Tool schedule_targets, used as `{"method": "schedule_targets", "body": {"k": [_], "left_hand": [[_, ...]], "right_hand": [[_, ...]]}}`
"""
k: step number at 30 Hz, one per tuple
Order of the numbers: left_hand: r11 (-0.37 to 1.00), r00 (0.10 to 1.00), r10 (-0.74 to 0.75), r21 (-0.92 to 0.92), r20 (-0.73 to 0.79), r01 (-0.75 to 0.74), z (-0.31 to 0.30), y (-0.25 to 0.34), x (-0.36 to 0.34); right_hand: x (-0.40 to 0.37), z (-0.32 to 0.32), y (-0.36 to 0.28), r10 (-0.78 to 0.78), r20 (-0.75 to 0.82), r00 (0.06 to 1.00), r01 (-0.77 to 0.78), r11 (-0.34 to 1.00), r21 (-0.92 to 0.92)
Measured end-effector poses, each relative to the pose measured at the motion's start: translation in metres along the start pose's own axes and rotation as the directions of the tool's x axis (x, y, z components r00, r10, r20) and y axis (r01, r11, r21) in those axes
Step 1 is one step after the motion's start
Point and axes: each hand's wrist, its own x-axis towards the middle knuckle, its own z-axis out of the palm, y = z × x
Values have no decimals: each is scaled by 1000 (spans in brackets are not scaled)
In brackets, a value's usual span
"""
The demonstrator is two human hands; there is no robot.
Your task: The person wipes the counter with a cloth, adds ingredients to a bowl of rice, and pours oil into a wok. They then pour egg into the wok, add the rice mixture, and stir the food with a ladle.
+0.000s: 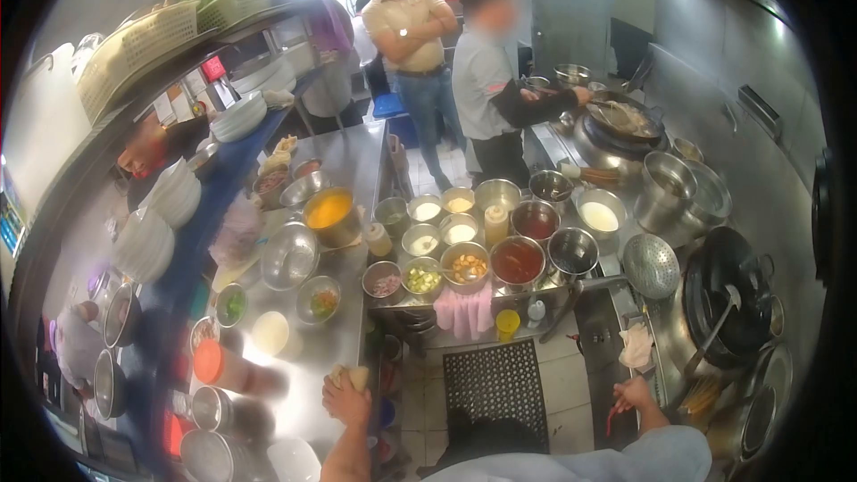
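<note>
Left hand [346,400] reaches forward, gripping something tan [358,378]; right hand [632,394] angles inward, grip unclear.

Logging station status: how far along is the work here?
Looks done: some prep, with chopped vegetables and red sauce already in bowls.
In hand: left hand grips a tan item at the steel table's edge; right hand holds a thin red item, too small to identify.
Probably left: cooking in the near wok; a ladle rests there, no food visible.
</note>
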Motion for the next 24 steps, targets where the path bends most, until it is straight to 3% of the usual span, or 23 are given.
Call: {"method": "schedule_targets", "body": {"k": [7,11,14,24], "left_hand": [[999,999,3,34,-48,-2,5,1,-1],[1000,1000,-1,27,-12,2,0,3,0],[999,999,31,31,-11,-31,0,2,-1],[992,991,106,76,-78,-100,10,-5,-2]], "right_hand": [[-14,1,-16,-10,-42,999,11,1000,7],[15,8,23,-92,-149,985,85,995,-56],[3,3,5,22,-42,999,-21,1000,20],[-10,3,-10,50,-29,998,-50,999,20]]}}
